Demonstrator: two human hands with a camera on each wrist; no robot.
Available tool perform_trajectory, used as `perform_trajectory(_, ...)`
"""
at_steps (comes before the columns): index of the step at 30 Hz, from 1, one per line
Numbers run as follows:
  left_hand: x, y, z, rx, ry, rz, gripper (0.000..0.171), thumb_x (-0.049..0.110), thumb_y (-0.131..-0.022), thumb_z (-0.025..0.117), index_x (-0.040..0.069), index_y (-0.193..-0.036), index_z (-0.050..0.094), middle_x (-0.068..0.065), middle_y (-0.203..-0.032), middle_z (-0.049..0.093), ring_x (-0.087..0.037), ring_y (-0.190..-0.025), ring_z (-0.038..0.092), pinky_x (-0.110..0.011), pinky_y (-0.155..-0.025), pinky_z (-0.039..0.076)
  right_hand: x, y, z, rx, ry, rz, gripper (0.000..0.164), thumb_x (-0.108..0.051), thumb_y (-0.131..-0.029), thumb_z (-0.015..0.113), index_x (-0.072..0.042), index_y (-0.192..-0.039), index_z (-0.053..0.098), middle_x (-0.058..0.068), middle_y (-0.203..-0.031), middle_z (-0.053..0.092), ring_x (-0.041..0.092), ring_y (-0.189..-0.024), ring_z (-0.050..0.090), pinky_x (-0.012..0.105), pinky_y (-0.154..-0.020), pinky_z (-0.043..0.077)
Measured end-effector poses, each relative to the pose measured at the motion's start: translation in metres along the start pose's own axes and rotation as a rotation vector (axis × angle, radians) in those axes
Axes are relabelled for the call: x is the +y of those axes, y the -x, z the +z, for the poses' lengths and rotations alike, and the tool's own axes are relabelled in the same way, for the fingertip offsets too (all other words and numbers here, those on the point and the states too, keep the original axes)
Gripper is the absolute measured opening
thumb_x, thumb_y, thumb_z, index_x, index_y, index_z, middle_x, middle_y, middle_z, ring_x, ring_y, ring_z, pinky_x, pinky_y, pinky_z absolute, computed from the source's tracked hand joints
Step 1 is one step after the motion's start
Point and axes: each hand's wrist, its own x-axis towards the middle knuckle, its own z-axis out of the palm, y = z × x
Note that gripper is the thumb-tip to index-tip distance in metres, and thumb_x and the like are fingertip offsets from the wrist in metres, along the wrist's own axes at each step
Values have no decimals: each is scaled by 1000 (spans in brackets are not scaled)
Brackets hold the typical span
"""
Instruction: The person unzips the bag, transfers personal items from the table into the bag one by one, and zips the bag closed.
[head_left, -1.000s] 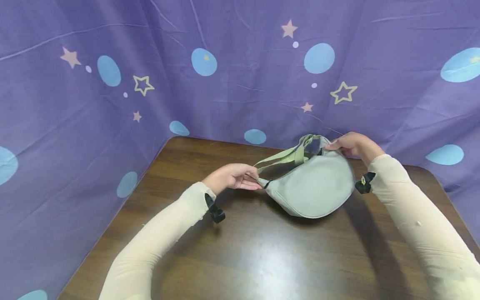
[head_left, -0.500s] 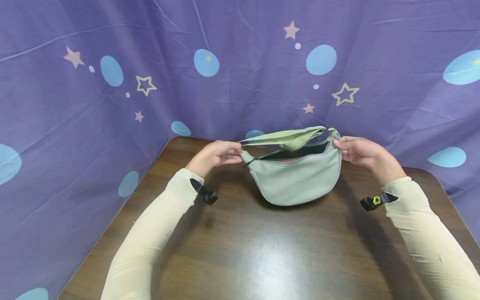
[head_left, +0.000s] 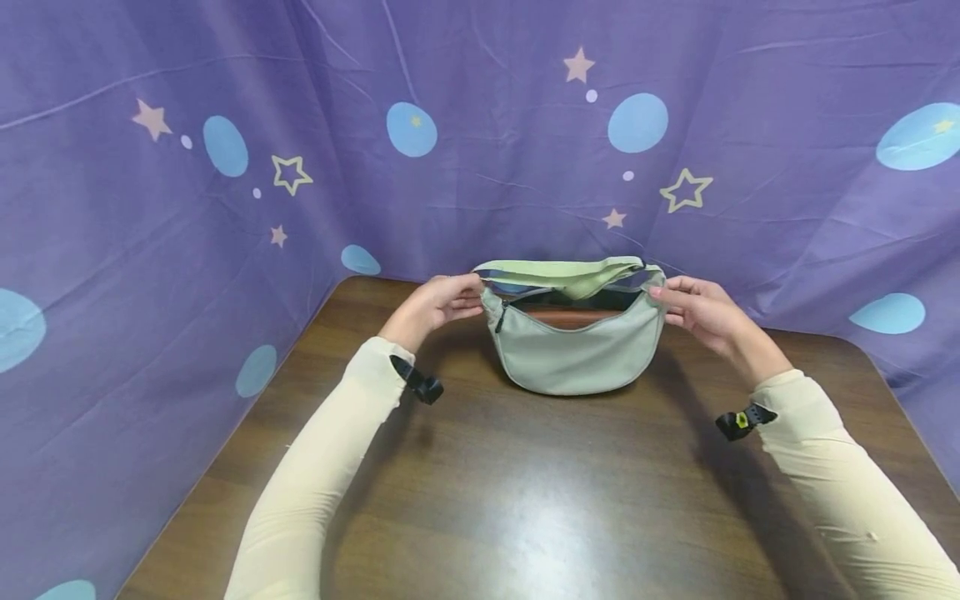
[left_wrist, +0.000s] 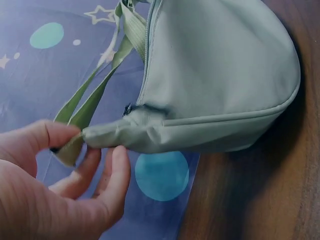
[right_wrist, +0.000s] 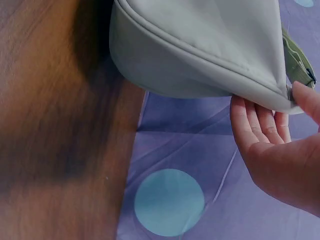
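Observation:
A pale grey-green crescent bag point(head_left: 577, 358) stands upright toward the back of the table, its zipped mouth gaping toward me. Inside the mouth shows something reddish-brown point(head_left: 573, 317), mostly hidden by the front panel. My left hand point(head_left: 438, 307) pinches the bag's left end where the green webbing strap point(head_left: 555, 268) joins; the left wrist view shows thumb and fingers on that tab. At the opposite end, my right hand point(head_left: 705, 312) grips the right corner, thumb on top and fingers beneath. A dark zipper pull point(head_left: 502, 317) hangs near the left end.
The brown wooden table point(head_left: 480, 492) stretches out in front of the bag. Close behind it hangs a purple curtain point(head_left: 480, 200) with stars and blue ovals, which also runs along the left side.
The bag has turned from a tilted position to level, with its mouth now facing me and the brown thing showing. The left hand moved left and farther back; both hands kept hold.

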Motion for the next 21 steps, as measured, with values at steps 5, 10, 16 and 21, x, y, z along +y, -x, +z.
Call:
perform_trajectory(5, -5, -1, -5, -149, -56, 12, 12, 8, -99, 60, 3, -109, 64, 1, -84, 69, -12, -82, 66, -47, -120, 40, -6, 2, 1, -16, 93, -14, 10, -8, -103, 59, -15, -107, 65, -6, -99, 74, 5, -89, 70, 21, -83, 59)
perform_trajectory(10, -12, -1, -19, -294, -47, 58, 15, 4, -105, 53, 1, -118, 58, 3, -91, 71, -12, -90, 68, -51, -123, 34, -7, 5, -4, -85, 132, -54, 16, -12, -105, 56, -15, -111, 71, -5, -108, 74, 5, -96, 70, 22, -86, 59)
perform_trajectory(16, -21, -6, -22, -324, -25, 92, 13, 9, -109, 46, 5, -111, 58, 4, -85, 73, -8, -85, 71, -52, -124, 32, -5, 4, -8, -89, -21, -69, 21, -8, -106, 52, -9, -107, 74, 0, -105, 77, 10, -93, 73, 24, -84, 61)
perform_trajectory(21, -25, -8, -14, -198, -10, 59, 24, 23, -109, 48, 1, -111, 58, 2, -80, 70, -13, -83, 67, -51, -122, 36, -4, 1, -7, -17, -167, -9, 28, -13, -107, 51, -6, -96, 75, 1, -90, 76, 9, -81, 73, 24, -76, 61)
